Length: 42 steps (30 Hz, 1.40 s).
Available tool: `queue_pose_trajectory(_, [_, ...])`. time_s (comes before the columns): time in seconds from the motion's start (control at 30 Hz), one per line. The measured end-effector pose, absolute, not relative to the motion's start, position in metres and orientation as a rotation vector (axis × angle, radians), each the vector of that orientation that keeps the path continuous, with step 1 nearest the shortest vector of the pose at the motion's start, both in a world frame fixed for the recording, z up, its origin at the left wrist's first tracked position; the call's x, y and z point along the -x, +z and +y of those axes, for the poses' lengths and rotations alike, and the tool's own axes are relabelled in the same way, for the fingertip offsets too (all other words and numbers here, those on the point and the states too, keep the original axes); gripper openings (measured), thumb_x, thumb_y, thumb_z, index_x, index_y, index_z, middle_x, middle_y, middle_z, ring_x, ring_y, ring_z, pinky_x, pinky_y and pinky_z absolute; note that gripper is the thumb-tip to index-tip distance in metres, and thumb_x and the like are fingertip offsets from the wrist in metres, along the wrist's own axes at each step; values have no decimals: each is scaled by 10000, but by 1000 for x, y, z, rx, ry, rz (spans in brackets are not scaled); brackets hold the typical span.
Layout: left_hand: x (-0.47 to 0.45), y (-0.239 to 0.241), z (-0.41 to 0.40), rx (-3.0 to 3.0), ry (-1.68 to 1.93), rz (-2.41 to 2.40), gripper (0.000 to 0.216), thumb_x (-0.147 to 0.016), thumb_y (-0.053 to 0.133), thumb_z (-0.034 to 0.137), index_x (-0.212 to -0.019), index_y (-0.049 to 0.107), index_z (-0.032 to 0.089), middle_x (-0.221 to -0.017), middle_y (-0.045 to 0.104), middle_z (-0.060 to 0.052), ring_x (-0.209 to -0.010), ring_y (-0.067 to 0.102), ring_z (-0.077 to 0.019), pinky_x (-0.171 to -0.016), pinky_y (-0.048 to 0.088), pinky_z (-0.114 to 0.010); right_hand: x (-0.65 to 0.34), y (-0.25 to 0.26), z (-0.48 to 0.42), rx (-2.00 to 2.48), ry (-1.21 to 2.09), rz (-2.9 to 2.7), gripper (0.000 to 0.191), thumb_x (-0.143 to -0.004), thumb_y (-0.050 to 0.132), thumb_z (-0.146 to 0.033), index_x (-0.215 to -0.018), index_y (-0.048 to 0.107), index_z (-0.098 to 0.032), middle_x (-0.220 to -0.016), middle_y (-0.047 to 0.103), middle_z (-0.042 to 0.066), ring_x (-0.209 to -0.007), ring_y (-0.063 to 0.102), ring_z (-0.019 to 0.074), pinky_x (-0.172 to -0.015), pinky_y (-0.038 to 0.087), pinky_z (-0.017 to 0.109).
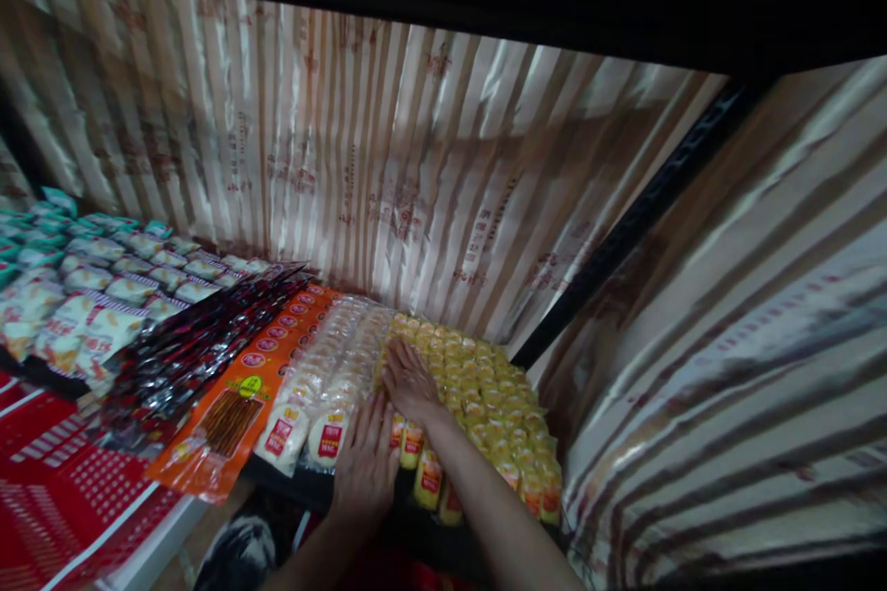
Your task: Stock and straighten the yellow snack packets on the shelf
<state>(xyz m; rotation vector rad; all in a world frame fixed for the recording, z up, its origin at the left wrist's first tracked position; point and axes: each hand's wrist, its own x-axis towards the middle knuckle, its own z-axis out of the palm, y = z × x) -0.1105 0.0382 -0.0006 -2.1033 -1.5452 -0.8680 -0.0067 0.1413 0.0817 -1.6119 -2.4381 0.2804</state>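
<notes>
My left hand (pixel 366 462) lies flat, fingers stretched forward, against the front of the white-labelled snack packs and the yellow packs beside them. Further back, my right hand (pixel 411 379) rests with straight fingers on the left edge of the rows of small yellow snack packs (pixel 489 388). Neither hand grips anything that I can see. Left of my hands stand two rows of clear-wrapped round white snacks (pixel 283 429) with red labels. An orange packet (pixel 232 416) showing brown sticks lies beside those rows.
Dark shiny packets (pixel 208 342) lean in a stack to the left, with white-and-green bags (pixel 90 323) beyond. A red plastic basket (pixel 62 480) sits at lower left. Striped printed sheeting (pixel 388 138) lines the back; a black post (pixel 624 231) slants at the right.
</notes>
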Motion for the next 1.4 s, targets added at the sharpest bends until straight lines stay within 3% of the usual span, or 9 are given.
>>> queue_pose_trajectory(0.17, [109, -4, 42, 2097, -895, -1499, 529, -849, 432, 240, -1347, 373, 72, -1401, 403, -156, -1325, 315, -275, -1054, 297, -442, 9, 76, 151, 1609, 388, -2472, 542, -936, 232, -366, -1396, 301, -89, -1488, 212, 99, -1392, 104, 191, -1132, 107, 395])
queue_pose_trajectory(0.37, [108, 3, 40, 2138, -980, -1534, 524, -855, 420, 210, -1363, 359, 96, -1411, 387, -151, -1339, 289, -271, -1076, 263, -458, 2, 88, 148, 1600, 422, -2390, 526, -938, 227, -393, -1401, 312, -158, -1496, 205, 73, -1392, 113, 203, -1132, 127, 417])
queue_pose_trajectory(0.57, [109, 4, 37, 2149, -996, -1554, 505, -846, 464, 240, -1336, 417, 124, -1438, 330, -165, -1356, 234, -309, -1081, 224, -512, -33, 90, 96, 1605, 237, -2008, 543, -927, 276, -427, -1389, 341, -149, -1475, 277, 83, -1385, 160, 216, -1131, 163, 440])
queue_pose_trajectory(0.7, [107, 7, 32, 2157, -1065, -1524, 492, -847, 447, 211, -1333, 422, 135, -1416, 379, -154, -1349, 257, -302, -1080, 236, -513, -68, 67, 26, 1604, 12, -1672, 511, -922, 311, -365, -1396, 306, -174, -1475, 269, 95, -1370, 207, 223, -1093, 248, 480])
queue_pose_trajectory(0.83, [100, 8, 15, 2337, -1128, -1290, 445, -846, 409, 137, -1285, 477, 168, -1319, 512, -102, -1289, 379, -246, -1034, 364, -406, -96, 31, -36, 1647, -52, -1489, 373, -906, 353, -366, -1193, 514, -191, -1227, 543, 131, -1181, 468, 242, -997, 372, 476])
queue_pose_trajectory(0.9, [96, 6, 5, 2469, -1119, -1147, 398, -851, 397, 114, -1222, 530, 173, -1214, 589, -89, -1192, 485, -216, -970, 435, -351, -102, 18, -55, 1683, 7, -1473, 325, -896, 372, -399, -1072, 578, -219, -1082, 605, 107, -1055, 541, 233, -941, 424, 446])
queue_pose_trajectory(1.03, [88, 7, -8, 2610, -1089, -1072, 345, -865, 366, 105, -1132, 582, 139, -1074, 635, -107, -1015, 581, -199, -883, 498, -333, -102, 8, -64, 1710, 78, -1487, 331, -895, 367, -409, -1006, 625, -234, -1044, 593, 93, -995, 564, 215, -907, 453, 404])
queue_pose_trajectory(1.4, [83, 3, -6, 2669, -1147, -1057, 357, -869, 355, 114, -1130, 592, 175, -1083, 628, -99, -1019, 569, -191, -902, 485, -351, -94, -1, -54, 1654, 66, -1497, 380, -892, 346, -322, -1147, 603, -206, -1094, 545, 113, -1019, 553, 192, -890, 472, 366])
